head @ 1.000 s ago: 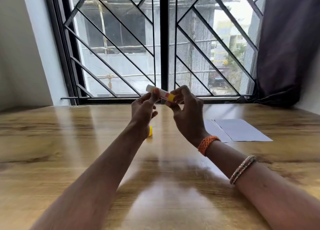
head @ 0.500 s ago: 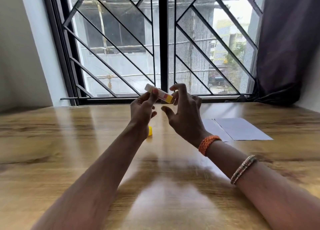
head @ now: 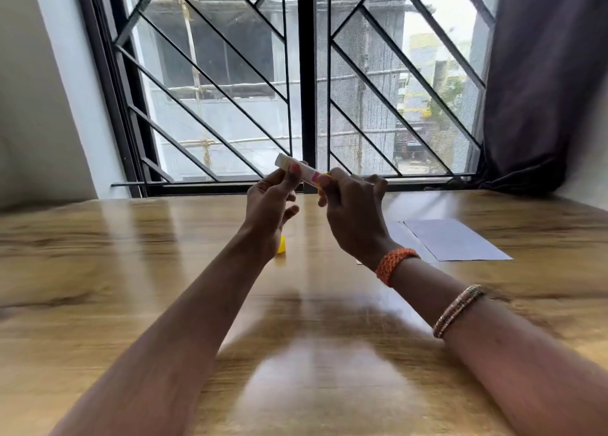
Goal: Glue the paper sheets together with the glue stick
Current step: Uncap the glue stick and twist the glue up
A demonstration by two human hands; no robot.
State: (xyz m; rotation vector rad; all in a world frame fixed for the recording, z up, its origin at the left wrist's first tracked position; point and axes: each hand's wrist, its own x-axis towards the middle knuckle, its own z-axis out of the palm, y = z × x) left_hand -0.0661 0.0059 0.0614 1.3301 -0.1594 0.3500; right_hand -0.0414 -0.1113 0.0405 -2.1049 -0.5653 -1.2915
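Note:
A white glue stick (head: 297,169) with a red and yellow label is held up in the air in front of the window, lying almost level. My left hand (head: 268,202) pinches its white left part between thumb and fingers. My right hand (head: 353,208) pinches its yellow right end. A yellow cap (head: 281,245) lies on the table below my left wrist, partly hidden by it. Two white paper sheets (head: 450,240) lie overlapping on the table to the right of my right hand.
The wooden table (head: 131,271) reaches back to a barred window (head: 302,83). A dark curtain (head: 546,83) hangs at the right and touches the table's far right corner.
Half a second ago my right hand's fingers were spread off the stick's yellow end; now they pinch it again. My left hand has kept its hold throughout.

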